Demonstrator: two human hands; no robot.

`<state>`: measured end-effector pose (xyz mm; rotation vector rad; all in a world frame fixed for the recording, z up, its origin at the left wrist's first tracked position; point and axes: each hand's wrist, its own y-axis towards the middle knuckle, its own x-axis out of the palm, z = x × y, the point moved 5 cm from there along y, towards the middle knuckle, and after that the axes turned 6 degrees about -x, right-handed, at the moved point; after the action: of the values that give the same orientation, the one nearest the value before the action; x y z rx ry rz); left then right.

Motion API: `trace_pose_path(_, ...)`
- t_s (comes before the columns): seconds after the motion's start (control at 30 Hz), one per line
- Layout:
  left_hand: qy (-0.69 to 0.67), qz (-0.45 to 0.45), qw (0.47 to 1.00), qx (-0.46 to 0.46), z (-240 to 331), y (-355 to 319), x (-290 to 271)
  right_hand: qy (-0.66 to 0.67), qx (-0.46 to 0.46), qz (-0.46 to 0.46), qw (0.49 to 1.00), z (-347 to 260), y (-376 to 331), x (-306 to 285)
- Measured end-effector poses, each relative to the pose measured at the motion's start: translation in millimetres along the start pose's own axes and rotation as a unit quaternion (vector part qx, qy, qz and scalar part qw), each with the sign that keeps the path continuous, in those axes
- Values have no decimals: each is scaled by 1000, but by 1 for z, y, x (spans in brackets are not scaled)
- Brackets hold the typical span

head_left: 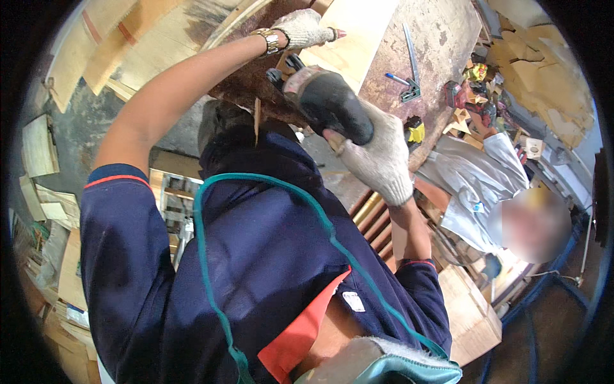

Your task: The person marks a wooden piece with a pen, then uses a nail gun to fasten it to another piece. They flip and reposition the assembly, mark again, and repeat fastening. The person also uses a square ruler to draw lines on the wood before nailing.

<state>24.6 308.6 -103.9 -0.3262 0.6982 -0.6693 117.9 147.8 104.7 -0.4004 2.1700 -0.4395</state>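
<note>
My left hand [302,31], in a white knit glove with a bare fingertip showing, rests at the left edge of a pale plywood board [358,38]. Its visible finger is stretched out over the board; the other fingers are partly hidden. My right hand [382,150], also gloved, is wrapped round a worn black power tool [336,105]. I cannot make out the tool's exact kind. Its narrow forked end [284,70] points up and left, close to the near end of the board. The tool's underside is hidden.
On the brown worktable [441,38] right of the board lie a sliding bevel [410,70] and a blue pen [396,79]. Wood scraps and tools clutter the right side. Another person in a light grey shirt [480,182] is there. Curved wood sheets [121,45] stand at left.
</note>
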Motion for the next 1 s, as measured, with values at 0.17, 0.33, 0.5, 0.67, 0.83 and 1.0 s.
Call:
trace_pose_path(0.17, 54, 36, 998, 26, -6, 6, -5, 248, 39, 90, 964, 45, -71, -42)
trace_pose_path(0.33, -83, 274, 957, 41, -39, -23, -8, 453, 13, 309, 836, 145, -130, -49)
trace_pose_path(0.5, -173, 342, 923, 40, -76, -90, 19, 540, 63, 363, 756, 267, -137, 1)
trace_pose_path(0.67, -359, 224, 891, -164, -77, -126, 63, 660, 57, 320, 678, 356, -107, 61)
trace_pose_path(0.83, -322, 216, 902, -192, -53, -115, 79, 772, -39, 210, 599, 407, -51, 99)
trace_pose_path(1.0, -345, 243, 906, -30, -8, -98, 60, 806, 12, 235, 544, 438, 1, 123)
